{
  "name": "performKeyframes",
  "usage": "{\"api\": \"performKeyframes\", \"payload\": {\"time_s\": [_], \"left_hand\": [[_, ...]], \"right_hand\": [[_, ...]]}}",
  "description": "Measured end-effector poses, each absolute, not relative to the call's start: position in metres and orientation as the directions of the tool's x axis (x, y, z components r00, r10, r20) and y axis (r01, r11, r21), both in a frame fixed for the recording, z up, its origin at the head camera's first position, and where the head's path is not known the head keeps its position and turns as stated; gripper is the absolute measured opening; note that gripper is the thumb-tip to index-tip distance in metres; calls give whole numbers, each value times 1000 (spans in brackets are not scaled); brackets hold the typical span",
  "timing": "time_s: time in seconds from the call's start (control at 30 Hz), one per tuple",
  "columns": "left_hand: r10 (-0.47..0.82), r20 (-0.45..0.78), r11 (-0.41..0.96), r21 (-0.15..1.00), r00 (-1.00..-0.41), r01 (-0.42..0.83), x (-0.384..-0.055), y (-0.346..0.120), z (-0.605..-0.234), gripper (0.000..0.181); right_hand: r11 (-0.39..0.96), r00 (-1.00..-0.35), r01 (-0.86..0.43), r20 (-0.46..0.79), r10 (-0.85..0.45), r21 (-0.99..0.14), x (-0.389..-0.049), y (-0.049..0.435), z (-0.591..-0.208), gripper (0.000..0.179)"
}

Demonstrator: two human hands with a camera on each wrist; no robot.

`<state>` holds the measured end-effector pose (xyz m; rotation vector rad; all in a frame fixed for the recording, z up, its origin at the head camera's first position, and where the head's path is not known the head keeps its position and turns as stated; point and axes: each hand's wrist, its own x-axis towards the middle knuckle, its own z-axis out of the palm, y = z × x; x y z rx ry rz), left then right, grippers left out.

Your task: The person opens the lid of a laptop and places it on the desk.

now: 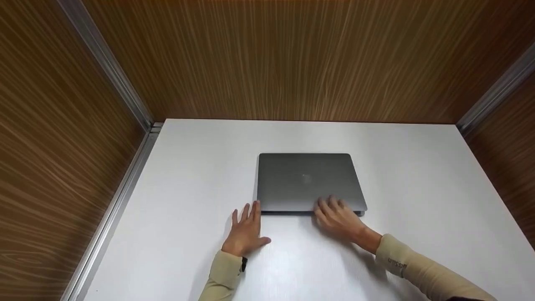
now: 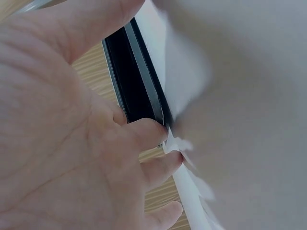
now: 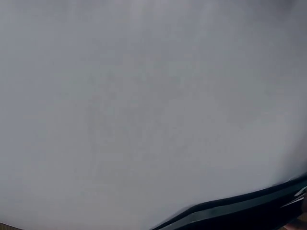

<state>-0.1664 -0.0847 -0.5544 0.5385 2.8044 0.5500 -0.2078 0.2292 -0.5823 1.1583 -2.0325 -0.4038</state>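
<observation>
A dark grey laptop (image 1: 301, 177) lies on the white table, its lid down except for a narrow dark gap along the front edge. My right hand (image 1: 338, 219) is at that front edge, right of the middle, fingers bent over the lid; its thumb is hidden. Spread flat beside the front left corner, my left hand (image 1: 244, 232) has straight fingers, the index fingertip right at the laptop's side. In the left wrist view the laptop's dark edge (image 2: 136, 76) shows past the fingers. The right wrist view catches only a dark strip of laptop (image 3: 230, 211) low at the right.
The white table (image 1: 188, 175) extends around the laptop on all sides. Wood-grain panels (image 1: 267, 62) stand behind it and at both sides, with metal rails (image 1: 113, 67) at the corners. Beige sleeves (image 1: 434, 271) cover both forearms.
</observation>
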Motion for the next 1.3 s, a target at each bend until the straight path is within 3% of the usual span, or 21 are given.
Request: {"api": "performKeyframes", "payload": {"time_s": [0.17,0.37,0.67,0.9,1.3], "left_hand": [[401,-157,846,442,-902,299,-165,-84,-557,106],[362,-158,845,471,-919,252,-162,-88,-559,111],[394,-187,878,366,-900,308,-153,-84,-552,89],[454,-212,878,275,-866,393,-140,-74,-546,95],[530,-227,845,222,-817,487,-133,-67,-545,111]], "right_hand": [[549,-243,-632,532,-811,548,-210,235,-588,39],[530,-213,-660,544,-811,532,-212,242,-589,35],[533,-195,-653,560,-805,538,-216,250,-588,38],[560,-213,-657,588,-781,505,-215,251,-587,36],[550,-191,-662,596,-780,508,-217,251,-587,35]]}}
